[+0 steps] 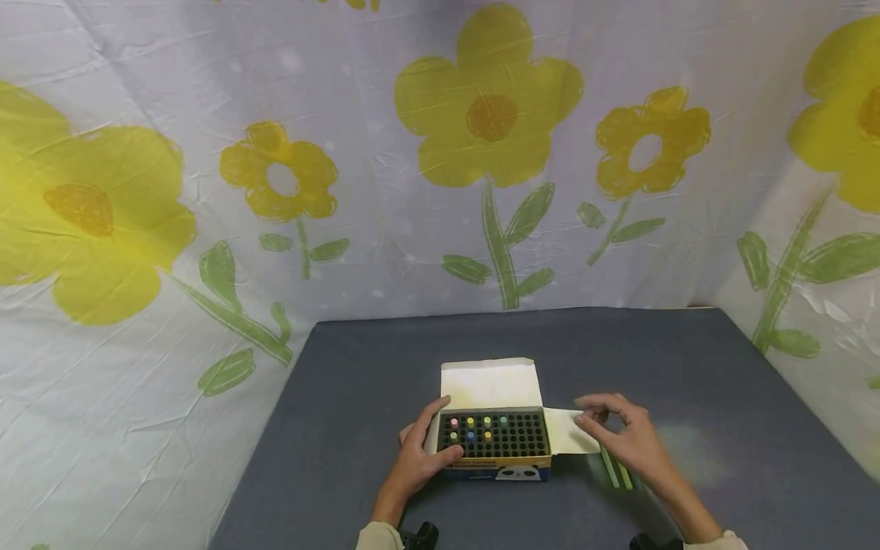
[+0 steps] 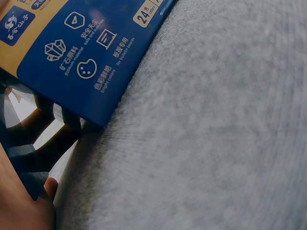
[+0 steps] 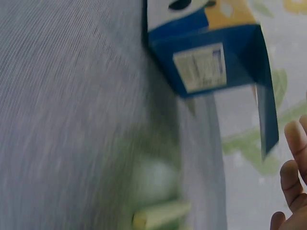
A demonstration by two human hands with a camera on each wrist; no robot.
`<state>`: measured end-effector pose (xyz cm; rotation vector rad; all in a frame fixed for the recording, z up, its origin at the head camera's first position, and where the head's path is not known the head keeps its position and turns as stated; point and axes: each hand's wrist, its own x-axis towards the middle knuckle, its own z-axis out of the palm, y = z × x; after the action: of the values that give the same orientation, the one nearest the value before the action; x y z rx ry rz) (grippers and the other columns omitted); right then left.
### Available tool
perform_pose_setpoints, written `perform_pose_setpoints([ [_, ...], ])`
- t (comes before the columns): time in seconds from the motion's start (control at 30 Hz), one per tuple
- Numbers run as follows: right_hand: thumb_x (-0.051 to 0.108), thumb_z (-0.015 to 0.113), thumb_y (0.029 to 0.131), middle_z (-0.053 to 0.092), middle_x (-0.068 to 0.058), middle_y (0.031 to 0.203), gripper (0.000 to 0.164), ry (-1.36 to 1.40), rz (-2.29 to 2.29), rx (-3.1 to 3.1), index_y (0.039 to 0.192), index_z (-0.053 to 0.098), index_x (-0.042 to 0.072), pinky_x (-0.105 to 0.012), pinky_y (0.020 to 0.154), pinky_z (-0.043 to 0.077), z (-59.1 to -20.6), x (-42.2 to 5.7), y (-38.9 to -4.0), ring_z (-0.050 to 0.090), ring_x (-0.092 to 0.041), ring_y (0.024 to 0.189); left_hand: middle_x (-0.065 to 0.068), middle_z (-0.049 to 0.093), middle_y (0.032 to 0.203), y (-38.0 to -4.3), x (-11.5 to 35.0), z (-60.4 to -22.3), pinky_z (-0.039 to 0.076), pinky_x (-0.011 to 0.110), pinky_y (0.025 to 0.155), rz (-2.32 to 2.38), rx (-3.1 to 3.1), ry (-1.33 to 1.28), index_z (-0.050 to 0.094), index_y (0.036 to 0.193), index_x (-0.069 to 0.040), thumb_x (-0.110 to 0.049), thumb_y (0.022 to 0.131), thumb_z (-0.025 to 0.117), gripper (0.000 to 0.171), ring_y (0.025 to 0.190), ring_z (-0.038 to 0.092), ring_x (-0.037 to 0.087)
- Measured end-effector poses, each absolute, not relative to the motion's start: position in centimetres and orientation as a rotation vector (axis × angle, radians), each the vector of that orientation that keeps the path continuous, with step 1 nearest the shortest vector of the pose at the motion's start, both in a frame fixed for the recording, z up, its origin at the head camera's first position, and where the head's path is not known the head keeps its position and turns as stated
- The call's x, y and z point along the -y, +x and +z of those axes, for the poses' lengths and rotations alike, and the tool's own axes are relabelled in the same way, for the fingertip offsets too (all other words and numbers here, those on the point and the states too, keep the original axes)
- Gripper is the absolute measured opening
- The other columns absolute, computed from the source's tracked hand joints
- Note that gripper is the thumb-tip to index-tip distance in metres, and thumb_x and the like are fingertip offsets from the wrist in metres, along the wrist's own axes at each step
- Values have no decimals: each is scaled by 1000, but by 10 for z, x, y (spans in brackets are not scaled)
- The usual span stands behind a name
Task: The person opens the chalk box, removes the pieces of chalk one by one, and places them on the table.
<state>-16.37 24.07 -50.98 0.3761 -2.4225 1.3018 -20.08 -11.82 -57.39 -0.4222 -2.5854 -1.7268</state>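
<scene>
"Where's the box [image 1: 491, 464]?"
"On the bench [image 1: 371, 382], the left hand [image 1: 421, 449] gripping its left end."
"And the right hand [image 1: 631, 439]?"
"Thumb and fingers parted, beside the side flap [image 1: 565, 432]; chalks [image 1: 609, 467] lie just below, on the bench."

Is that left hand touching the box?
Touching: the head view shows the left hand gripping the box at one end, thumb over its front corner.

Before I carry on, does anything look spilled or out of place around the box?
Yes. A pale, powdery-looking smudge marks the dark table just right of the right hand, breaking the even grey. Green sticks also lie loose beside the box, though its holder has many empty holes.
</scene>
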Motion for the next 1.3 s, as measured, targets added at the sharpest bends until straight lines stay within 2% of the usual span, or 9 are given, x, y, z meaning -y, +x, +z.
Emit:
perform_pose_setpoints([
  [0.2,9,79,88,64,5,92,24,464,1326,2382,111,75,14,-41,82,41,-509,-215,-172,53,-15,84,4,46,157,-201,118,-573,33,63,95,-1724,2586,-425,44,149,-49,-38,81,83,79,134,27,38],
  [0.33,8,82,85,68,2,91,23,524,1333,2336,107,76,12,-45,90,27,-512,-200,-179,53,-17,85,3,47,156,-201,117,-573,31,64,98,-1733,2588,-426,44,149,-49,-38,82,82,78,135,27,38],
  [0.43,5,83,81,72,1,89,23,585,1306,2295,103,76,12,-46,88,17,-515,-190,-184,51,-18,84,2,49,154,-201,117,-573,32,65,97,-1734,2594,-419,44,149,-49,-39,81,82,78,136,27,39],
  [0.5,4,83,81,73,1,89,23,617,1279,2286,101,76,12,-48,86,16,-515,-184,-186,50,-19,83,2,49,154,-201,117,-574,34,64,96,-1732,2595,-419,44,149,-49,-39,81,82,78,136,27,40],
  [0.93,16,90,75,70,8,86,22,585,988,2433,93,78,19,-42,82,11,-514,-154,-190,39,-5,83,3,47,156,-202,118,-576,33,62,96,-1723,2592,-433,43,150,-49,-38,82,82,79,133,28,37],
  [1.1,17,91,73,71,9,83,21,534,908,2451,88,78,20,-42,83,12,-515,-146,-189,38,-6,81,2,48,156,-202,117,-576,32,62,97,-1716,2592,-431,44,149,-49,-38,81,82,79,134,28,37],
  [1.3,18,93,71,69,6,77,20,473,791,2494,85,78,19,-48,84,18,-512,-138,-188,39,-9,79,3,52,151,-202,117,-576,29,57,96,-1685,2595,-442,44,150,-47,-37,81,82,79,126,32,31],
])
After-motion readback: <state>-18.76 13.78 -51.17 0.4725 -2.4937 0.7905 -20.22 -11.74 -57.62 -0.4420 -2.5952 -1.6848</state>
